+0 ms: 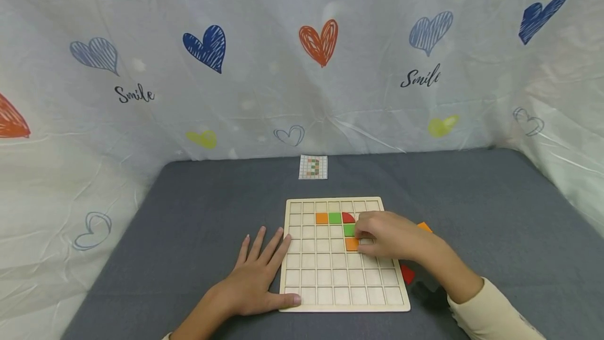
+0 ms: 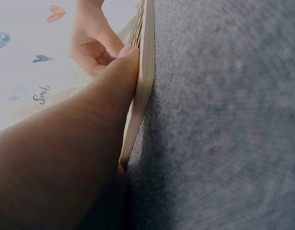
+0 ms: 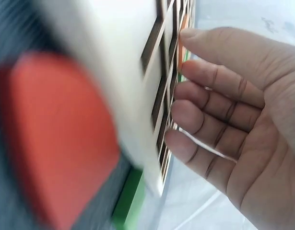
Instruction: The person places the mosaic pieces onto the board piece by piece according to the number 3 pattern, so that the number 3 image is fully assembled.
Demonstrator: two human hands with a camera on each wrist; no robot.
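Observation:
A pale wooden grid board (image 1: 308, 278) lies on the grey cloth. My left hand (image 1: 252, 282) is spread flat at its left side, the thumb resting over the near left corner. Above the board's right half is my right hand (image 1: 389, 235), thumb and fingertips at an orange square tile (image 1: 351, 244). In the right wrist view its fingers are loosely bent, with nothing held between them. Beyond that tile are a green tile (image 1: 349, 230) and a red quarter-round tile (image 1: 347, 218). Leftward in the same row sit another green tile (image 1: 335, 218) and an orange tile (image 1: 322, 218).
A small pattern card (image 1: 313, 167) lies behind the board near the back edge. Right of the board are a loose red piece (image 1: 408, 274), an orange piece (image 1: 425, 226) and a green piece (image 3: 128, 199). A white curtain with printed hearts hangs around the table.

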